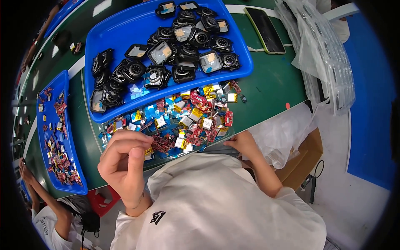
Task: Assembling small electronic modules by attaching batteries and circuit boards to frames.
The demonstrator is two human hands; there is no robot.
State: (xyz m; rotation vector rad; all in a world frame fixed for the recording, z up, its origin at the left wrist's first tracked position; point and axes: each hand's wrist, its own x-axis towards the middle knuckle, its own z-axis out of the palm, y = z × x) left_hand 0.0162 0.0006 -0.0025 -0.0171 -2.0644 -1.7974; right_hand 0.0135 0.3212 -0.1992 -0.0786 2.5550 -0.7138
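Note:
My left hand [125, 166] is raised at the near left side of a heap of small parts. Its fingers are loosely bent, with the thumb apart from them, and nothing shows between them. My right hand [245, 145] is low at the table's near edge, by the heap's right end. Its thumb points left and its other fingers are mostly hidden. The heap holds red circuit boards [198, 99] and silver-and-yellow battery cells [207, 123], lying in a clear plastic tray [168, 157]. Behind it, a large blue tray [114, 27] holds several black smartwatch cases [200, 38].
A phone with a green case [266, 31] lies at the far right of the green table [275, 89]. Stacked clear plastic trays [329, 62] stand beyond it. Right of me is a cardboard box [306, 156]. Another blue tray [77, 166] and a co-worker's arm [46, 198] are at left.

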